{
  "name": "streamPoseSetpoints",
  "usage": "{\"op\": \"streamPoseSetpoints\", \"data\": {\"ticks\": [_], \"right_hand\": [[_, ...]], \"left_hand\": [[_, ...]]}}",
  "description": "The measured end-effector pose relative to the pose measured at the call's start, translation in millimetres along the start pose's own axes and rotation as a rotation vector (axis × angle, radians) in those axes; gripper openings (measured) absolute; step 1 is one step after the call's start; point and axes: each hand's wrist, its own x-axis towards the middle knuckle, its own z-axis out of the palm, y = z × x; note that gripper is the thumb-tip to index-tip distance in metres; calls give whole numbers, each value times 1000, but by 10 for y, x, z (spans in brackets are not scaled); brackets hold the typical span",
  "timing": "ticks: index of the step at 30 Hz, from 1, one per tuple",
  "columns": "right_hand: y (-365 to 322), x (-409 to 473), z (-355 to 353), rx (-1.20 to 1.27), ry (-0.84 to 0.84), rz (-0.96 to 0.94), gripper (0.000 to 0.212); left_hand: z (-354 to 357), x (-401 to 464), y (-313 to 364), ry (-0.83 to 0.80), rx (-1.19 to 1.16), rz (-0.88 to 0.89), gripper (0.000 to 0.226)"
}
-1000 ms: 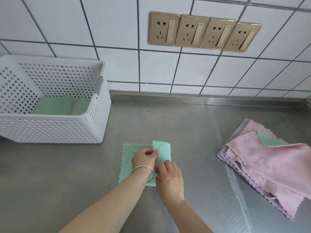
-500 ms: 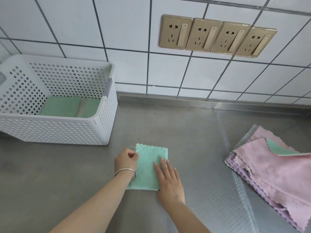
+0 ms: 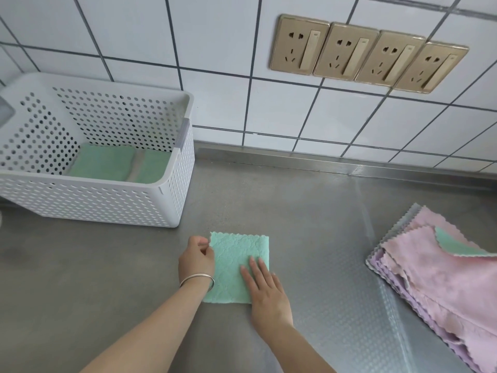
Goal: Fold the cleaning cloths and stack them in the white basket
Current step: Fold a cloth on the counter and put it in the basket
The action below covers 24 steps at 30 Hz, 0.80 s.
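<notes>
On the tabletop (image 3: 309, 211), the basket (image 3: 107, 200) stands behind and left of the folded cloth (image 3: 236, 262), cloths (image 3: 107, 162) inside it; the pile (image 3: 443, 286) lies right.

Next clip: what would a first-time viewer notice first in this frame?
Two bare hands at centre bottom work a folded green cloth on the steel counter: the right hand presses it flat, the left hand pinches its left edge. A white basket holding folded green cloths stands at the left, and a pile of pink cloths lies at the right.

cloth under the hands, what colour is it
Mint green cloth, with a scalloped edge; the head view shows it.
</notes>
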Motion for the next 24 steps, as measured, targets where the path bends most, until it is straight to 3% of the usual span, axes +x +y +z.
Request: {"op": "streamPoseSetpoints", "data": {"ticks": [4, 8, 11, 13, 15, 18, 24], "right_hand": [[-6, 9, -1, 20, -32, 8, 104], [-2, -35, -76, 43, -3, 34, 66], [-23, 66, -206, 97, 58, 122, 52], [-20, 224, -246, 12, 4, 134, 48], [15, 347, -203, -29, -103, 145, 51], [96, 385, -68, -52, -186, 157, 56], [180, 404, 44, -64, -280, 174, 68]], "left_hand": [[25, 44, -84, 11, -17, 24, 17], [30, 55, -112, 29, 70, 36, 27], [31, 23, -199, 74, 274, 380, 38], [84, -36, -255, -8, 515, 650, 47], [154, -115, -310, -147, 679, 779, 55], [214, -126, -397, -263, 804, 764, 65], [253, -89, -432, -308, 826, 671, 72]]}}
